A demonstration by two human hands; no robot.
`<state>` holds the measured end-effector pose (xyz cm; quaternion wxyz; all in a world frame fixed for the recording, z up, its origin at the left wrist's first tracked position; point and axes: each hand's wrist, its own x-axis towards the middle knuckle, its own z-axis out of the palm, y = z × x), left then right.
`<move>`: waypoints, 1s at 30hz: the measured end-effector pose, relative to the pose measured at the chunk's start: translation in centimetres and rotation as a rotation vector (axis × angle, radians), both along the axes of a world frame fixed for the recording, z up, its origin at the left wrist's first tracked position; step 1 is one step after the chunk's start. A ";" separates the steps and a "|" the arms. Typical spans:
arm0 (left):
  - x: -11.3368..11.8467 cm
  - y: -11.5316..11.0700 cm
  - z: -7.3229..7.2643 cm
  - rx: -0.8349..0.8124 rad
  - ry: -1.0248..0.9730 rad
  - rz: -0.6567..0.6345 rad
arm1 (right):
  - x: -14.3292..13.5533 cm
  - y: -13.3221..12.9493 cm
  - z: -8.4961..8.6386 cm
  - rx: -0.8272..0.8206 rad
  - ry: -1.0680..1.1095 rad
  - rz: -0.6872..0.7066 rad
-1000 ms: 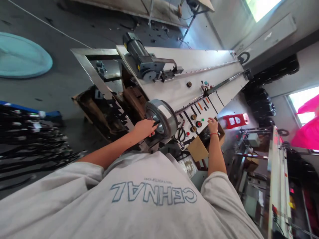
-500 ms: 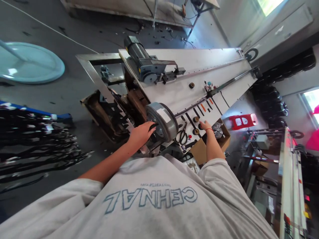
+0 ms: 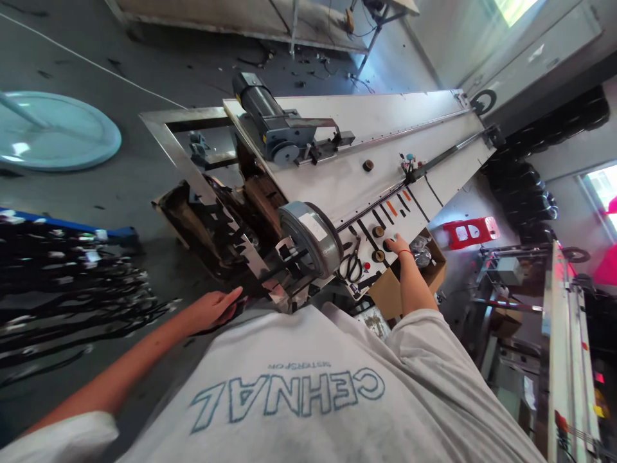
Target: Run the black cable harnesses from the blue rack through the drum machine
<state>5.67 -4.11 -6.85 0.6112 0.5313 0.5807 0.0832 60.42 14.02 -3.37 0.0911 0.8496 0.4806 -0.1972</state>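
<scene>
My left hand (image 3: pixel 219 308) is left of the reel, low by my shirt, its fingers closed around a thin dark strand. The strand (image 3: pixel 281 265) runs from the hand towards the grey reel (image 3: pixel 315 238) at the near end of the long white bench. My right hand (image 3: pixel 399 245) rests at the bench's near edge, fingers stretched out and touching a small round black piece. Beside it lie two tape rolls (image 3: pixel 378 256). Black-handled scissors (image 3: pixel 354 265) and a red button (image 3: pixel 367 265) are between the reel and that hand.
A motor unit (image 3: pixel 260 103) is mounted on the white bench (image 3: pixel 328 183), with a rail along its length. An open cardboard box (image 3: pixel 436 276) stands by my right forearm. Bundles of black cables (image 3: pixel 72 296) hang at left; a red stool (image 3: pixel 471 231) is at right.
My left hand has moved from the reel's face leftwards and down towards my body, with the dark strand in it. The right hand stays at the same spot.
</scene>
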 end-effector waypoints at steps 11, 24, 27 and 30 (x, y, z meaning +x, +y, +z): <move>5.3 1.6 3.5 0.350 -0.033 0.103 | -1.9 0.0 2.1 0.124 0.081 -0.010; 4.8 7.8 4.3 0.603 -0.096 0.182 | -31.7 -12.9 -0.3 0.590 0.655 0.543; 4.9 7.9 4.1 0.606 -0.120 0.181 | -31.8 -9.6 -1.9 0.569 0.626 0.454; 5.0 8.2 3.8 0.618 -0.128 0.175 | -31.0 -9.1 -1.6 0.624 0.661 0.485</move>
